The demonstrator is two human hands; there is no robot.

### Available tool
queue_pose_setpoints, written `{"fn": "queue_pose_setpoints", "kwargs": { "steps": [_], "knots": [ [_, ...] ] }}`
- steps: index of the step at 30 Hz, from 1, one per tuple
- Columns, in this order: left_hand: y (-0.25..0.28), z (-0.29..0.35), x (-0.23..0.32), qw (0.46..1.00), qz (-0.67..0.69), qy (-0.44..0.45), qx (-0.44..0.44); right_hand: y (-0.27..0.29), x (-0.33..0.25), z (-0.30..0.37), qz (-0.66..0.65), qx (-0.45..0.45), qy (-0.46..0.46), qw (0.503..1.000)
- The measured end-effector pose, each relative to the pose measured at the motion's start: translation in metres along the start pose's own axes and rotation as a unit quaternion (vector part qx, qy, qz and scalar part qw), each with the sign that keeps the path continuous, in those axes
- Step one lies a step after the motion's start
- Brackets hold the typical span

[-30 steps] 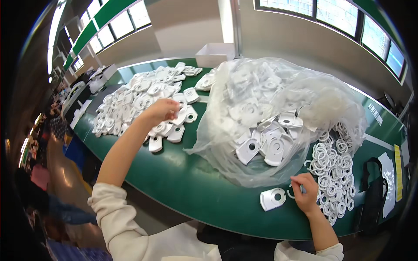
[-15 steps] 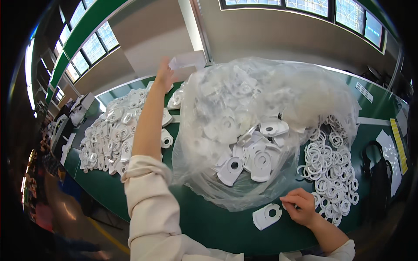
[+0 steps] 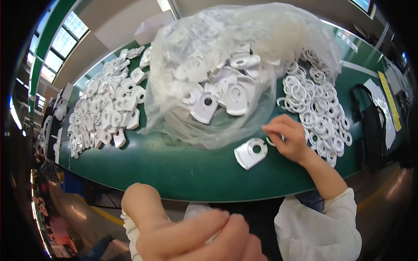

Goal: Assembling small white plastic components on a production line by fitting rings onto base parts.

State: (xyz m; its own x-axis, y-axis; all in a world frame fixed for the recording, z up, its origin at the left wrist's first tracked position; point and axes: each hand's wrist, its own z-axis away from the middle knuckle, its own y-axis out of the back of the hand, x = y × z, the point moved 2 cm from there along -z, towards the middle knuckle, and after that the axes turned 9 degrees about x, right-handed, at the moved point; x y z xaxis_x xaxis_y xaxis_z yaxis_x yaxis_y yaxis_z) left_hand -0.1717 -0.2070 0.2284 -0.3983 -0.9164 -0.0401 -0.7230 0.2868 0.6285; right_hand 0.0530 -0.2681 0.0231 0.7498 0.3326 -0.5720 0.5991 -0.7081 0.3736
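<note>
A single white plate-like part [image 3: 250,153] with a round hole lies on the green table. To its right is my right hand [image 3: 287,138], fingers bent and closed, with a white ring [image 3: 269,142] showing at the fingers, partly hidden by them. My left hand [image 3: 204,239] is very close in the lower middle, off the table's front edge, its fingers curled; what they hold, if anything, is hidden. Beyond the single part stands a large clear plastic bag [image 3: 191,130] full of similar white parts [image 3: 204,108].
A heap of white assembled-looking parts [image 3: 100,104] covers the table's left side. Loose white rings [image 3: 322,115] are piled at the right. Farther right lie a black bag or strap [image 3: 372,126], white sheets [image 3: 383,108] and a yellow strip [image 3: 389,100]. The green table [image 3: 174,169] has a curved-looking front edge.
My left hand has come back from the far left, beside the bag, to the near middle. My right hand stays beside the single part. The view has tilted down.
</note>
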Motion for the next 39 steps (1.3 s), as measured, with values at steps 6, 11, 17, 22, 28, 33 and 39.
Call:
{"fn": "queue_pose_setpoints", "kwargs": {
  "steps": [6,11,17,22,28,33,39],
  "knots": [
    [-0.032,0.034,0.038,0.97,-0.077,-0.079,0.215,0.019,-0.002,-0.013,0.069,0.056,0.041,0.995],
    [-0.075,0.06,0.021,0.998,0.015,0.032,0.06,0.057,0.003,-0.026,0.128,0.092,-0.051,0.986],
    [-0.16,0.12,-0.022,0.921,-0.102,0.246,-0.284,0.084,0.007,-0.01,0.127,-0.222,-0.185,0.949],
    [-0.165,0.119,-0.034,0.916,-0.006,0.348,-0.198,0.082,0.015,-0.001,0.238,-0.295,-0.165,0.911],
    [-0.187,0.146,-0.057,0.69,0.347,0.629,-0.089,0.057,-0.01,-0.025,0.048,-0.033,-0.147,0.988],
    [-0.196,0.139,-0.054,0.368,0.603,0.699,0.113,0.023,-0.014,-0.008,-0.006,0.02,-0.012,1.0],
    [-0.196,0.136,-0.053,0.342,0.657,0.659,0.133,0.011,-0.004,-0.003,0.014,-0.081,0.045,0.996]
  ]
}}
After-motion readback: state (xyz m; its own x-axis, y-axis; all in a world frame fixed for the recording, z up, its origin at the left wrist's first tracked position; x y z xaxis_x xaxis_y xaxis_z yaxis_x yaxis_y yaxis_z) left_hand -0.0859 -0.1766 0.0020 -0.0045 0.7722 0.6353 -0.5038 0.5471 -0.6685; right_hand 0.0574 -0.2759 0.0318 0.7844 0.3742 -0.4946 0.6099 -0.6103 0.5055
